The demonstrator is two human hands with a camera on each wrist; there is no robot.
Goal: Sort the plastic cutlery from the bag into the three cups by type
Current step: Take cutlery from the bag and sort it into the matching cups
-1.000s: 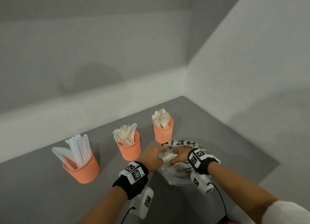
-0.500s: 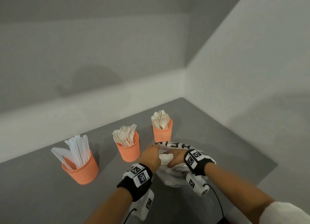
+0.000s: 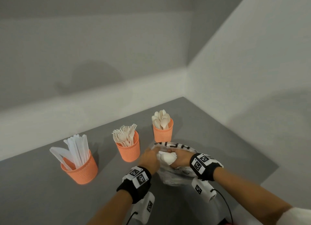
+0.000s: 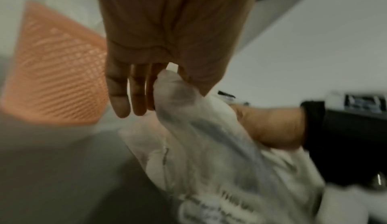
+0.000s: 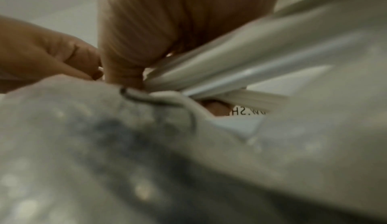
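A white plastic bag (image 3: 175, 176) with black print lies on the grey table (image 3: 42, 199) in front of three orange mesh cups. My left hand (image 3: 149, 157) pinches a fold of the bag's rim (image 4: 173, 86) between thumb and fingers. My right hand (image 3: 180, 159) grips a bunch of white cutlery (image 3: 168, 157) at the bag's mouth; rounded spoon bowls show in the head view, long handles (image 5: 209, 75) in the right wrist view. The left cup (image 3: 79, 171) holds knives, the middle cup (image 3: 128, 149) forks, the right cup (image 3: 162, 133) spoons.
Grey walls close the table off at the back and right, meeting in a corner behind the spoon cup. The table's right edge (image 3: 269, 171) runs close to my right wrist. The forks cup (image 4: 58, 81) stands just left of my left hand.
Both hands stay at the bag's mouth. The white cutlery in my right hand shows more plainly above the bag than one second ago.
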